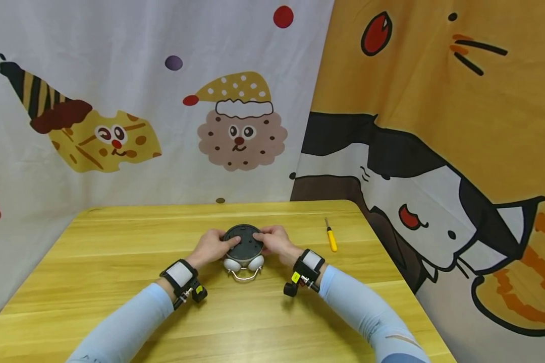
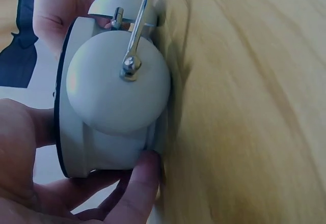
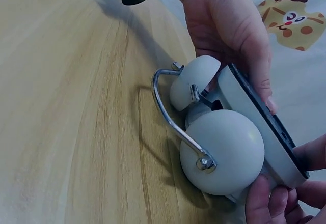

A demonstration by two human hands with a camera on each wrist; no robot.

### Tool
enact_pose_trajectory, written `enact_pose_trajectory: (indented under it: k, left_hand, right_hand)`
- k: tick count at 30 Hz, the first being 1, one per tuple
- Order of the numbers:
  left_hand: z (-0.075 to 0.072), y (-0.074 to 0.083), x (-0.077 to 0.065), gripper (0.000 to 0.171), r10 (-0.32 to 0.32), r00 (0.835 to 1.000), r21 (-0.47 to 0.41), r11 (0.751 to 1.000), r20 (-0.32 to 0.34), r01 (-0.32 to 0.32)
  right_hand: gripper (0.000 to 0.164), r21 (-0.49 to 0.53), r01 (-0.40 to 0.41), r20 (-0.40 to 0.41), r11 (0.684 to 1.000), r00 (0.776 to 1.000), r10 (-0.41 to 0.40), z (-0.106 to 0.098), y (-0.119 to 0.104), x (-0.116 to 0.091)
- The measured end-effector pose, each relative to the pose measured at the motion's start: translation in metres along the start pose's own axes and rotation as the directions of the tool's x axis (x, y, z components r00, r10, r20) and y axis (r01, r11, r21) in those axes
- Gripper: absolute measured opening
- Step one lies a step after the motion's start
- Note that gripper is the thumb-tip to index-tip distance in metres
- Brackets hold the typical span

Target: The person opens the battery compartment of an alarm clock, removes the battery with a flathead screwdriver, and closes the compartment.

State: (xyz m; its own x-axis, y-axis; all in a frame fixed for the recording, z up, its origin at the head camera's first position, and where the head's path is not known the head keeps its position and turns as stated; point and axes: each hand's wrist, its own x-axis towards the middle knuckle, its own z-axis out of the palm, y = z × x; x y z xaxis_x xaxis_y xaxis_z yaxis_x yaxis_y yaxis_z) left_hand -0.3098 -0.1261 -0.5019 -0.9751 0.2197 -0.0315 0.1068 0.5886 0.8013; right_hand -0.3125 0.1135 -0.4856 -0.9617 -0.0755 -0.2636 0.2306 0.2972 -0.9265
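A white twin-bell alarm clock (image 1: 243,245) lies on the wooden table with its black back plate upward. Its two round bells and metal handle (image 1: 247,277) point toward me. My left hand (image 1: 210,248) grips the left side, thumb over the back plate and fingers against the rim. From the right, my right hand (image 1: 278,241) holds the opposite side the same way. Seen from the left wrist, the near bell (image 2: 117,81) hangs close above the wood. The right wrist view shows both bells and the curved handle (image 3: 168,112). The clock's dial is hidden underneath.
A screwdriver (image 1: 331,239) with a yellow handle lies on the right of the table (image 1: 118,252). Behind the table hangs a printed cloth (image 1: 141,30) with cartoon figures. Wrist straps with small cameras sit on both forearms.
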Motion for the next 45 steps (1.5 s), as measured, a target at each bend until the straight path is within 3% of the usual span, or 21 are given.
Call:
enact_pose_trajectory:
  k: [3,6,11,13,16,19,28,38,45]
  left_hand:
    - [-0.003,0.011,-0.006,0.048,-0.029,0.999,-0.014,0.999,0.020,0.029]
    - [-0.001,0.004,0.001,0.049,-0.026,0.999,-0.011,1.000,0.027,0.026]
    - [0.012,-0.042,0.037,0.058,-0.001,1.000,0.053,0.999,0.020,0.000]
    - [0.009,-0.030,0.029,0.064,-0.012,1.000,0.072,0.997,0.002,0.012]
    - [0.005,0.003,0.003,0.076,-0.007,1.000,0.092,0.996,-0.027,0.010]
    - [0.002,0.028,-0.016,0.084,0.000,1.000,0.077,0.997,-0.028,0.002]
    - [0.005,0.031,-0.019,0.088,0.004,1.000,0.095,0.995,-0.010,-0.003]
    - [0.004,0.030,-0.019,0.085,0.002,1.000,0.091,0.996,-0.004,-0.001]
    - [0.003,0.031,-0.021,0.080,0.008,1.000,0.094,0.996,-0.006,-0.007]
  right_hand:
    - [0.047,-0.003,-0.006,-0.001,1.000,1.000,0.006,0.000,0.001,0.002]
    - [0.049,-0.004,-0.004,-0.001,1.000,1.000,0.004,-0.001,0.002,0.004]
    - [0.050,-0.017,0.008,0.029,1.000,1.000,-0.008,-0.003,0.000,0.004]
    - [0.047,-0.046,0.028,0.048,0.999,0.999,-0.026,-0.005,0.000,0.005]
    - [0.041,-0.121,0.077,0.066,0.990,0.995,-0.070,-0.007,-0.001,0.006]
    - [0.038,-0.225,0.146,0.063,0.963,0.989,-0.136,-0.008,-0.005,0.005]
    - [0.027,-0.517,0.318,0.076,0.794,0.942,-0.327,-0.013,-0.027,0.002]
    - [0.029,-0.729,0.445,0.226,0.520,0.873,-0.432,-0.005,-0.040,0.002]
    - [0.033,-0.761,0.476,0.300,0.440,0.861,-0.411,-0.003,-0.048,0.004]
